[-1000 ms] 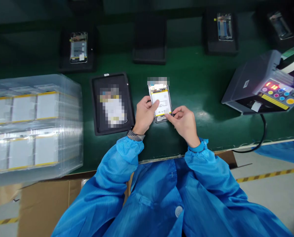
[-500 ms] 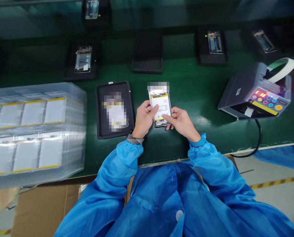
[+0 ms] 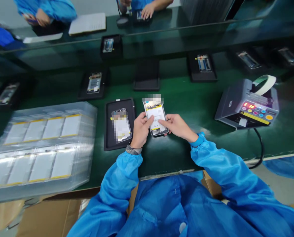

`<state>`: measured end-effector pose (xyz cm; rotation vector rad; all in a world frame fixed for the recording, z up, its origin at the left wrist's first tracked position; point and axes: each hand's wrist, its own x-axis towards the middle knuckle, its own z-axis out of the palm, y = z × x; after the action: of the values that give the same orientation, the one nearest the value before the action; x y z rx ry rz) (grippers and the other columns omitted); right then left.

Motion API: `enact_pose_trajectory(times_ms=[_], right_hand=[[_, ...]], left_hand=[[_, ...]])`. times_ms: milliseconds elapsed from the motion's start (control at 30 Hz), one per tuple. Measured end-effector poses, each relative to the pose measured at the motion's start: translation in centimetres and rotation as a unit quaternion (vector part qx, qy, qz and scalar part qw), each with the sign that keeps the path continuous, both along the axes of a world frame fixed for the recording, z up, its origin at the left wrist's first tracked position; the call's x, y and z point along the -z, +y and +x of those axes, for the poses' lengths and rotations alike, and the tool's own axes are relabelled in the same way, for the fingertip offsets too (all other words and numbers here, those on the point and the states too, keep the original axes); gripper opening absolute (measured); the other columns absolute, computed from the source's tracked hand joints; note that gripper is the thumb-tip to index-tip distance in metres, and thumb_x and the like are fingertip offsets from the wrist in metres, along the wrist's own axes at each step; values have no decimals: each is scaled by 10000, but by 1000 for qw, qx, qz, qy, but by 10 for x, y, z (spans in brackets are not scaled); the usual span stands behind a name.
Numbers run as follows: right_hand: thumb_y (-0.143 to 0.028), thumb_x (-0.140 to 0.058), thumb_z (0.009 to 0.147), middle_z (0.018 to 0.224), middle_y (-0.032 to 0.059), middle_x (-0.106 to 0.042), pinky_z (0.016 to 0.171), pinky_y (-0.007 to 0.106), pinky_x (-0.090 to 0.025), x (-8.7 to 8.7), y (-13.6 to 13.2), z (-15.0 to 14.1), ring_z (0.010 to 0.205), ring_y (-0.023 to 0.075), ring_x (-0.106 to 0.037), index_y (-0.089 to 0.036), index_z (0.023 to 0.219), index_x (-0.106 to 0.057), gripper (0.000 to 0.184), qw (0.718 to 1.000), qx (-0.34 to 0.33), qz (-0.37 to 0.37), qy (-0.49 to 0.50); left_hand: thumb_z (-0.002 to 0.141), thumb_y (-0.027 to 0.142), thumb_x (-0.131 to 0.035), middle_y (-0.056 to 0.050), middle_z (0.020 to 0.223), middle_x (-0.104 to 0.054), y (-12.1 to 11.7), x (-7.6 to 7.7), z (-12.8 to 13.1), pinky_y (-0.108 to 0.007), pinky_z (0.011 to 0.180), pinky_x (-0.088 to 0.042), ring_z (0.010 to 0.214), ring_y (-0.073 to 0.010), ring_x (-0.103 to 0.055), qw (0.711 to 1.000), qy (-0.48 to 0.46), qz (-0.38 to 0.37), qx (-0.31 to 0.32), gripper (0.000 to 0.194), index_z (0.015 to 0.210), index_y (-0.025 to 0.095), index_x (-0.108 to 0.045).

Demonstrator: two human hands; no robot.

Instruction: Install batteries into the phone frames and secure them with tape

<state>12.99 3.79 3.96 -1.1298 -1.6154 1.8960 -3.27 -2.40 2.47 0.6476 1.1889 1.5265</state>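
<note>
An open smartphone housing (image 3: 155, 118) with a white-labelled battery and yellow tape strips is held over the green bench. My left hand (image 3: 140, 130) grips its left edge, thumb on the battery. My right hand (image 3: 176, 126) presses its fingertips on the lower right of the housing. The top edge of the housing is pixelated, and its lower corners are partly hidden by my fingers. To the left, a second blurred phone (image 3: 121, 126) lies in a black mat (image 3: 108, 131).
Stacked clear trays of white batteries (image 3: 43, 148) fill the bench's left. A grey tape dispenser (image 3: 247, 105) with a lit panel stands at right. Black mats holding phones (image 3: 94, 85) line the back. Beyond a divider, a co-worker's hand (image 3: 147, 11) rests on another bench.
My view has tilted upward, bringing the far bench and co-workers into sight. The housing now leans with its top to the left, and my right hand lies flatter across its lower edge.
</note>
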Motion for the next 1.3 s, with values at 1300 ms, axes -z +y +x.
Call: enact_pose_trajectory(times_ms=[1300], right_hand=[[-428, -725, 878, 676, 57, -732, 374, 169, -423, 21, 33, -3, 447, 133, -650, -156, 907, -575, 311, 977, 123, -43, 167]], left_hand=[[678, 433, -916, -114, 898, -793, 89, -53, -2, -322, 664, -579, 690, -245, -744, 964, 193, -53, 173, 532, 1044, 140, -665]])
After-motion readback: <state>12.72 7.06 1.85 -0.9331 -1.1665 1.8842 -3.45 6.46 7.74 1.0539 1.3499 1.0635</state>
